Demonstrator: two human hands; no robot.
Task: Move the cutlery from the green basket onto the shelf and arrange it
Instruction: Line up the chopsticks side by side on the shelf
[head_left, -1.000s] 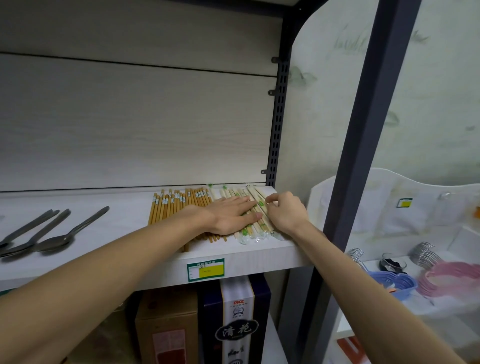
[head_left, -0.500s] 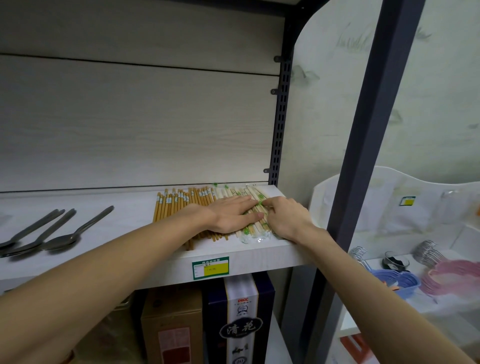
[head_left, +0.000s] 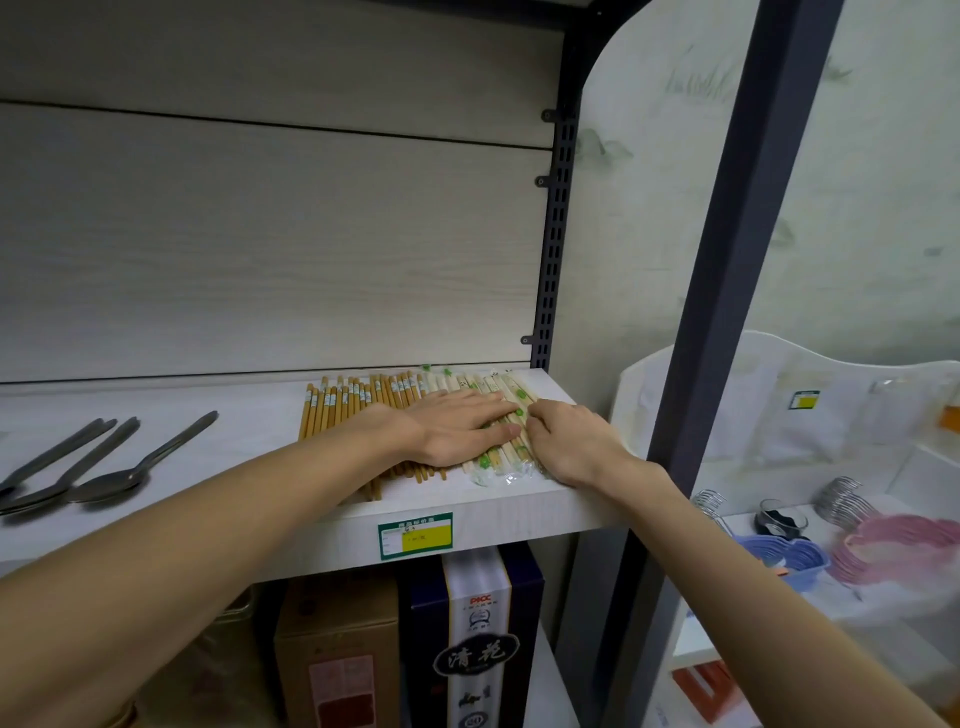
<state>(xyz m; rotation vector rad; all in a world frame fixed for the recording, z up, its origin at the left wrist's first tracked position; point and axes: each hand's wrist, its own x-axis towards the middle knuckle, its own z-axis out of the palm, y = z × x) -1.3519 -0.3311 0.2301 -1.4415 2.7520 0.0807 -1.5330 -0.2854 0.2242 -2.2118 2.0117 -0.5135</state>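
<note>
On the white shelf (head_left: 249, 436), brown chopsticks (head_left: 337, 410) lie in a row, and pale wrapped chopsticks (head_left: 498, 467) lie beside them on the right. My left hand (head_left: 457, 426) lies flat, fingers straight, pressing on both groups. My right hand (head_left: 571, 447) sits at the right edge of the wrapped chopsticks, fingers curled against them. Whether it pinches one I cannot make out. Three metal spoons (head_left: 104, 467) lie at the shelf's left. The green basket is out of view.
A dark upright post (head_left: 727, 291) stands just right of the shelf end. Boxes (head_left: 483, 639) sit on the level below. A neighbouring white rack holds blue and pink plastic items (head_left: 883, 551) and wire coils (head_left: 841, 499).
My right hand has slid left, closing against my left fingertips over the wrapped chopsticks. The left hand stays flat in place.
</note>
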